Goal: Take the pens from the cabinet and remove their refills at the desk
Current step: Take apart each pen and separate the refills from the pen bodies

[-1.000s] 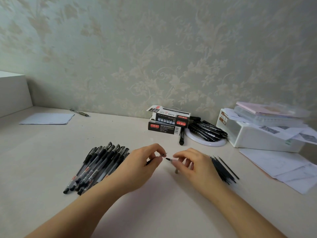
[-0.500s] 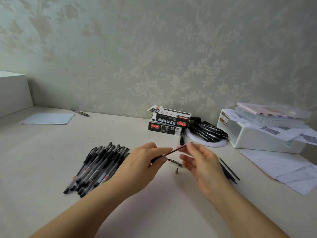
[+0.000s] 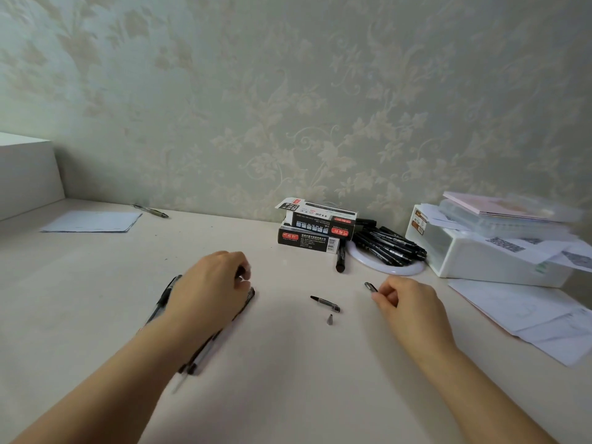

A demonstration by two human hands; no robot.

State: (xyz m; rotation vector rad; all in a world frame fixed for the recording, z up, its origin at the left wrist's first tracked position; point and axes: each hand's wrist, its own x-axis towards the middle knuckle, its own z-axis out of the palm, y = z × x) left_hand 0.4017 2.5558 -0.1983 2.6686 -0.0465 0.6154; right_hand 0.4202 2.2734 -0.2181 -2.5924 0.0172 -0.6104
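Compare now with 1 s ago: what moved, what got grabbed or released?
The hands have parted. The left hand swung left over the pile of pens, its grip unclear. The right hand moved right, pinching a small dark part. A black pen section and metal tip now lie loose between them. Pen boxes, papers unchanged.

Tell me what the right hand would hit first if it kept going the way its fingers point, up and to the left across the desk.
Probably the single black marker lying in front of the stacked pen boxes. The right hand pinches a small dark pen piece aimed that way; bare desk lies between. Depth is uncertain.
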